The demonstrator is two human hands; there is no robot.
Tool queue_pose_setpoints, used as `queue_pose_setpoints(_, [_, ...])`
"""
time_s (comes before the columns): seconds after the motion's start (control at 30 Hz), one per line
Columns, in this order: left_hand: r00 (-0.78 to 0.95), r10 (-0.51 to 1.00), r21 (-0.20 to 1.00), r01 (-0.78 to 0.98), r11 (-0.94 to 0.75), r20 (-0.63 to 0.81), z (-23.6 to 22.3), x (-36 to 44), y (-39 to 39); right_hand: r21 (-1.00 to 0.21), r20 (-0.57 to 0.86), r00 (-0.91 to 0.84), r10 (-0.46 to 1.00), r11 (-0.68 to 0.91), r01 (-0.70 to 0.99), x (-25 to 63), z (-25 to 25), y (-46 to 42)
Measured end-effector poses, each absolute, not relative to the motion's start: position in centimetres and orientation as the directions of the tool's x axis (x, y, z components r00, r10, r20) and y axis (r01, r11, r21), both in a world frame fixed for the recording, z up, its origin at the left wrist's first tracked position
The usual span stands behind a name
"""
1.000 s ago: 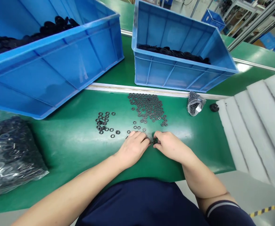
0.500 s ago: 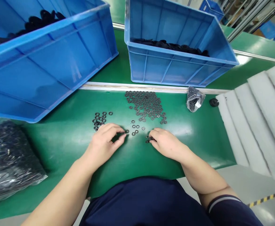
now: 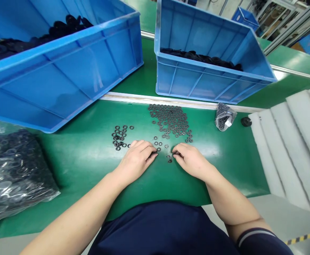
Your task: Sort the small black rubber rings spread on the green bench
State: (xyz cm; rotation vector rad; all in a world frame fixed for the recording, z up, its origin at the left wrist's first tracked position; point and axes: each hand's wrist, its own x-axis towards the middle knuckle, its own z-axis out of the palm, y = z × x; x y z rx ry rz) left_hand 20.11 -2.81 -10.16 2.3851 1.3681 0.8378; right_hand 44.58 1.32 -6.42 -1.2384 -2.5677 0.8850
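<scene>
My left hand [image 3: 137, 160] is closed in a pinch at the middle of the green table, with a small dark ring partly visible at its fingertips. Close by on the right, my right hand [image 3: 191, 160] has thumb and finger together on another small ring, mostly hidden. Just left of those fingertips lie a few small dark pieces [image 3: 170, 160], too small to name. Several loose black rings [image 3: 156, 143] lie between and beyond the hands. Behind them spreads a large flat group of grey-black rings [image 3: 172, 118]. A smaller cluster of black rings [image 3: 120, 134] is left of my left hand.
Two blue crates [image 3: 96, 71] [image 3: 197, 76] holding black parts stand at the back. A clear bag of dark rings [image 3: 17, 177] fills the left side. Toward the right are a small bag [image 3: 224, 117], a black roll [image 3: 246, 122] and stacked white foam blocks [image 3: 285, 148].
My left hand has moved right, nearer my right hand, uncovering more of the left ring cluster. Small dark pieces at my right fingertips now lie apart on the table. The view has shifted slightly.
</scene>
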Motion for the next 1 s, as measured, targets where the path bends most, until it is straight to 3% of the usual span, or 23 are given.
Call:
queue_pose_setpoints(0.57, [0.364,0.855,0.450,0.735,-0.507,0.369,-10.5,20.3,-2.4,-0.543,-0.109,-0.634,0.766,0.489,0.683,44.8,-6.2,1.5])
queue_pose_setpoints(0.7, [0.406,0.840,0.333,0.785,-0.523,0.361,-9.9,20.7,-2.8,-0.500,-0.125,-0.648,0.751,0.517,0.695,44.8,-6.2,1.4])
queue_pose_setpoints(0.87, [0.436,0.840,0.125,0.860,-0.494,0.322,-8.8,21.7,-4.1,-0.333,-0.160,-0.653,0.740,0.582,0.742,44.1,-6.0,0.8])
queue_pose_setpoints(0.93, [0.437,0.849,0.163,0.853,-0.496,0.296,-8.7,21.6,-4.3,-0.278,-0.174,-0.658,0.732,0.604,0.746,43.8,-5.8,0.6])
queue_pose_setpoints(1.0, [0.414,0.855,0.294,0.813,-0.502,0.314,-8.7,20.8,-4.0,-0.252,-0.187,-0.664,0.724,0.618,0.745,43.6,-5.7,0.4])
